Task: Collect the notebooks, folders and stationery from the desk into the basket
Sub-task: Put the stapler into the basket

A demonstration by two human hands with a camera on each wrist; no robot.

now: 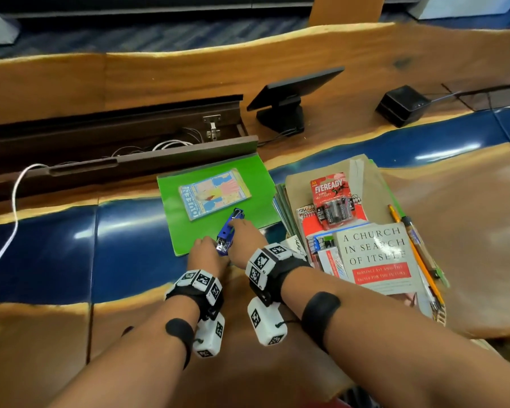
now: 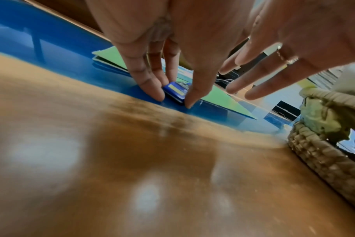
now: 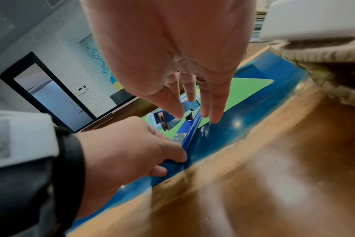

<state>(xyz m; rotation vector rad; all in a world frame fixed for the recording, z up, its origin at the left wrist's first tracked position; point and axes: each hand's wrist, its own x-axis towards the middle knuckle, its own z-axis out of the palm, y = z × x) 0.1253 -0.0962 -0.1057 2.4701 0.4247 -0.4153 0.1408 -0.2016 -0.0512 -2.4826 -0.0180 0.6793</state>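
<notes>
A blue stapler [image 1: 228, 231] lies on the near edge of a green folder [image 1: 248, 181] on the desk. My left hand [image 1: 208, 248] pinches its near end between thumb and fingers [image 2: 152, 86]. My right hand [image 1: 243, 231] reaches over the far part, its straight fingers [image 3: 215, 104] touching the stapler [image 3: 189, 133]. A colourful booklet [image 1: 214, 192] lies on the folder. Right of the hands stands the woven basket [image 2: 324, 157], holding a book [image 1: 377, 257], a battery pack [image 1: 331, 198], spiral notebooks, brown folders and pencils [image 1: 415, 251].
A small monitor [image 1: 292, 95] and a black box [image 1: 401, 106] stand at the back of the desk. An open cable trough [image 1: 115, 134] runs along the back left, and a white cable [image 1: 12, 201] trails from it over the desk.
</notes>
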